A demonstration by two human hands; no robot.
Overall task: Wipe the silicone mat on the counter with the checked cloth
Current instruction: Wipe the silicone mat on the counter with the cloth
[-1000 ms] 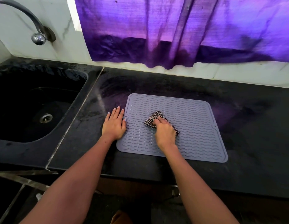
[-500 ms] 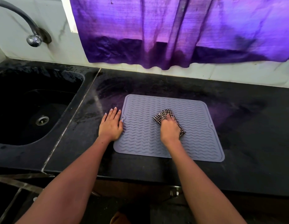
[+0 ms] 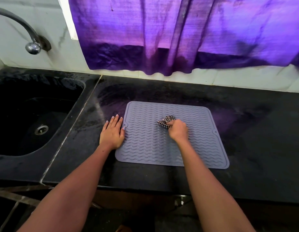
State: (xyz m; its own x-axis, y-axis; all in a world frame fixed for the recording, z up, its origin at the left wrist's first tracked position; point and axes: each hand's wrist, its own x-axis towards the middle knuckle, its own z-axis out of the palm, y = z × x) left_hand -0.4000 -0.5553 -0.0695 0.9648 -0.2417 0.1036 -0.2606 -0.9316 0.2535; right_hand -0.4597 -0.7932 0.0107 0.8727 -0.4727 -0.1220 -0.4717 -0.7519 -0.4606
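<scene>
A grey-lilac silicone mat (image 3: 145, 148) with wavy ridges lies flat on the black counter (image 3: 262, 148). My right hand (image 3: 178, 131) grips a bunched black-and-white checked cloth (image 3: 166, 123) and holds it against the middle of the mat. The cloth sticks out to the left of my fingers; the rest is hidden in the fist. My left hand (image 3: 112, 133) lies flat with straight fingers on the counter at the mat's left edge, its thumb side touching the mat.
A black sink (image 3: 28, 118) with a metal drain sits to the left, under a curved tap (image 3: 32, 46). A purple curtain (image 3: 179, 39) hangs over the white tiled wall behind. The counter's front edge runs just below the mat.
My right hand slid the cloth rightward across the mat, then turned so the cloth points left. The left hand stayed flat at the mat's left edge.
</scene>
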